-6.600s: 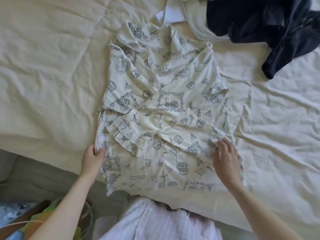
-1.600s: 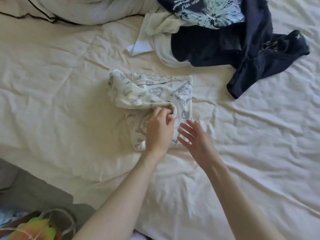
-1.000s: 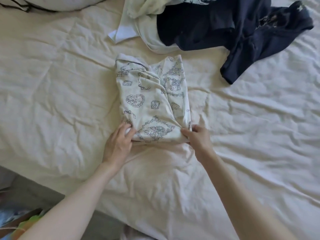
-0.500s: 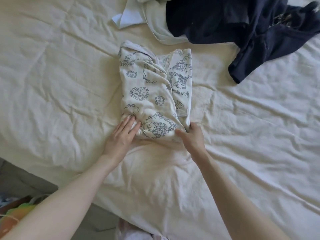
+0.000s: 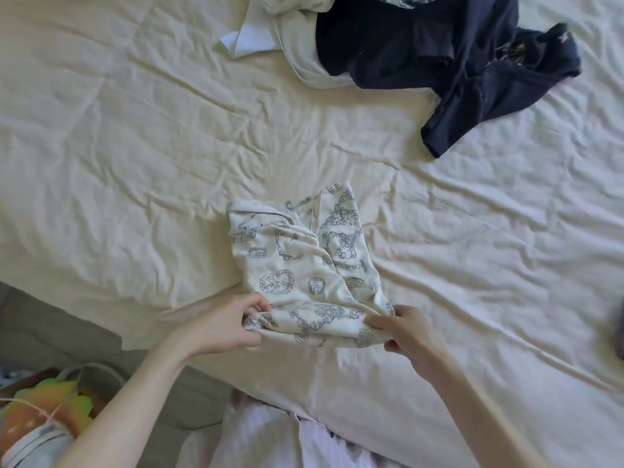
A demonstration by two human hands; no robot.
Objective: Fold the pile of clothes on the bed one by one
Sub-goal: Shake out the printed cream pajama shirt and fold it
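Note:
A folded cream pyjama top (image 5: 297, 261) with grey printed motifs lies near the bed's front edge. My left hand (image 5: 223, 324) pinches its near left corner and my right hand (image 5: 405, 332) pinches its near right corner; the near edge is lifted off the sheet. The pile of unfolded clothes sits at the far side: a dark navy garment (image 5: 439, 59) over a pale cream one (image 5: 290, 38).
The cream sheet of the bed (image 5: 135, 146) is wrinkled all around. At the lower left, beside the bed, stands a basket (image 5: 50, 413) with colourful items. A dark object (image 5: 619, 329) shows at the right edge.
Over the earlier frames the spread top was folded into a compact bundle. Since half a second ago both hands went from pressing its near edge to gripping and lifting it toward me.

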